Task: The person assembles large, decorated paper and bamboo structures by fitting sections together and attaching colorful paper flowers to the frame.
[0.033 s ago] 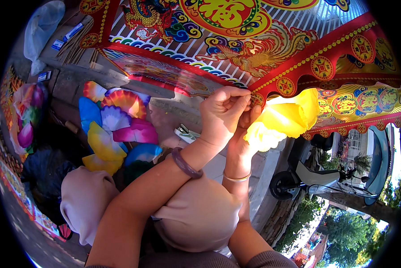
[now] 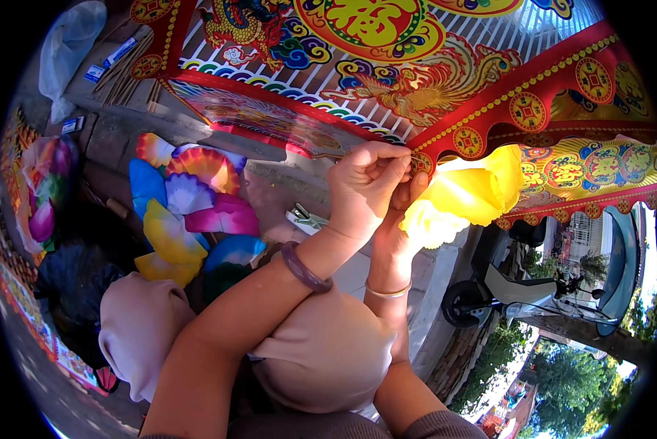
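My left hand [image 2: 363,189], with a purple bangle at its wrist, is closed in a pinch at the lower corner of a red scalloped paper trim [image 2: 469,142] printed with gold coin shapes. Just beside it, my right hand [image 2: 401,214] is raised with its fingers curled. A bright yellow paper flower [image 2: 466,194] spreads out from this hand's thumb side, just under the trim. Its inner end is hidden by my fingers. The trim edges a large decorated panel [image 2: 387,62] with a dragon, a phoenix and white stripes.
Colourful paper petals [image 2: 189,192] lie in a pile on the ground at the left. A stapler [image 2: 305,218] is near my left forearm. Thin sticks [image 2: 123,86], small boxes [image 2: 94,72] and a clear plastic bag [image 2: 66,51] are at the upper left. A scooter [image 2: 522,289] stands at the right.
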Motion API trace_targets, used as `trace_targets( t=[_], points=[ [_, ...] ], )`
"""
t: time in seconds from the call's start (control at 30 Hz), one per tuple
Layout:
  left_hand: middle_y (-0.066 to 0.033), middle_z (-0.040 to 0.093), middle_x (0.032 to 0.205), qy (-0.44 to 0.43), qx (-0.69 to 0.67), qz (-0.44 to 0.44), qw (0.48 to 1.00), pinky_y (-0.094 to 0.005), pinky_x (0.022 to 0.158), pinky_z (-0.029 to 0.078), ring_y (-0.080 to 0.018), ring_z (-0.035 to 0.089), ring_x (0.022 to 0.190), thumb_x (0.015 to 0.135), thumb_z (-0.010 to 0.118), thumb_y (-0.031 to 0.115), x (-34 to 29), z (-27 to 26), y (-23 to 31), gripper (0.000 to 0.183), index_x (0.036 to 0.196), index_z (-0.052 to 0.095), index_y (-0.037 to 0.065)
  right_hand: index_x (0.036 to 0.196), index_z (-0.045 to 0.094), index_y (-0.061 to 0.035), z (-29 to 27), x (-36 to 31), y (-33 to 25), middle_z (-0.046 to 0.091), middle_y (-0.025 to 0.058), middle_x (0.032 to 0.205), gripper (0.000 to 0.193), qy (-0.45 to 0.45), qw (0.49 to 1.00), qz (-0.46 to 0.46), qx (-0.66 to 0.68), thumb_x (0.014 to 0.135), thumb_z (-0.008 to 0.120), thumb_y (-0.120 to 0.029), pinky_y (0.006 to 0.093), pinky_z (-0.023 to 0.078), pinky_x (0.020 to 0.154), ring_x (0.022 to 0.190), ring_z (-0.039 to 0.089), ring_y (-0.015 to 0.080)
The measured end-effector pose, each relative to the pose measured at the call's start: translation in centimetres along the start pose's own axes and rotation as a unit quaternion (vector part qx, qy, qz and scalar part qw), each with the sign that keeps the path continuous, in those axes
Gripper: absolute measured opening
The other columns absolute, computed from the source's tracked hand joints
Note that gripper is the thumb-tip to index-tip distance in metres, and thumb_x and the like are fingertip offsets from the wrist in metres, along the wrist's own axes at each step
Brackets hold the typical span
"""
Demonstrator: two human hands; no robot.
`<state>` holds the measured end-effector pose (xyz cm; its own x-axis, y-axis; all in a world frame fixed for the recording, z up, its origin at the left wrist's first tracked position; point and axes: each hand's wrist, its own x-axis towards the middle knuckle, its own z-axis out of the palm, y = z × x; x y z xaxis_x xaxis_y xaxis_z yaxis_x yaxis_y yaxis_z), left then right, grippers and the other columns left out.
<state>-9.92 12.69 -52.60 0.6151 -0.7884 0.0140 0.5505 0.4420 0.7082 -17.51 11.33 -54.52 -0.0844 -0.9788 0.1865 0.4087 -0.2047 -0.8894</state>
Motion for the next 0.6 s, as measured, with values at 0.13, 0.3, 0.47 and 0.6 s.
trace_targets(
  t=[0.13, 0.3, 0.47, 0.6],
  points=[
    [-0.0052, 0.069, 0.081, 0.018, -0.006, 0.028, 0.999, -0.0206, 0.064, 0.053, -0.0077, 0.065, 0.070, 0.084, 0.068, 0.001, 0.0, 0.1, -0.6, 0.007, 0.091, 0.067, 0.000, 0.115, 0.058, -0.0083, 0.9, 0.0, -0.5, 0.065, 0.0046, 0.106, 0.024, -0.033, 0.999, 0.008, -0.002, 0.092, 0.062, -0.016, 0.0284, 0.050, 0.087, 0.096, 0.061, 0.0132],
    [-0.0053, 0.069, 0.081, 0.029, 0.026, 0.059, 0.998, -0.0207, 0.063, 0.052, -0.0092, 0.065, 0.067, 0.081, 0.069, 0.000, -0.2, 0.1, -1.1, 0.008, 0.089, 0.068, 0.001, 0.114, 0.058, -0.0062, 2.2, -0.6, -1.0, 0.065, 0.0062, 0.106, 0.023, -0.005, 0.999, 0.009, 0.034, 0.093, 0.060, -0.015, 0.0295, 0.050, 0.088, 0.096, 0.062, 0.0151],
    [-0.0060, 0.065, 0.080, -0.028, 0.072, 0.092, 0.993, -0.0219, 0.060, 0.052, -0.0119, 0.065, 0.064, 0.081, 0.068, -0.002, -0.2, -0.4, -1.2, 0.008, 0.088, 0.067, 0.001, 0.113, 0.058, -0.0035, 0.8, 0.5, -1.5, 0.065, 0.0076, 0.105, 0.021, -0.081, 0.995, 0.046, 0.044, 0.093, 0.058, -0.012, 0.0289, 0.051, 0.085, 0.092, 0.062, 0.0149],
    [-0.0071, 0.062, 0.082, -0.042, 0.049, 0.087, 0.994, -0.0227, 0.059, 0.052, -0.0120, 0.065, 0.063, 0.081, 0.067, -0.003, -0.2, -0.2, -0.8, 0.006, 0.087, 0.066, -0.001, 0.106, 0.059, -0.0028, 0.2, 1.8, -1.1, 0.064, 0.0056, 0.097, 0.016, -0.060, 0.994, 0.079, 0.040, 0.093, 0.059, -0.011, 0.0235, 0.052, 0.073, 0.080, 0.061, 0.0109]
  ],
)
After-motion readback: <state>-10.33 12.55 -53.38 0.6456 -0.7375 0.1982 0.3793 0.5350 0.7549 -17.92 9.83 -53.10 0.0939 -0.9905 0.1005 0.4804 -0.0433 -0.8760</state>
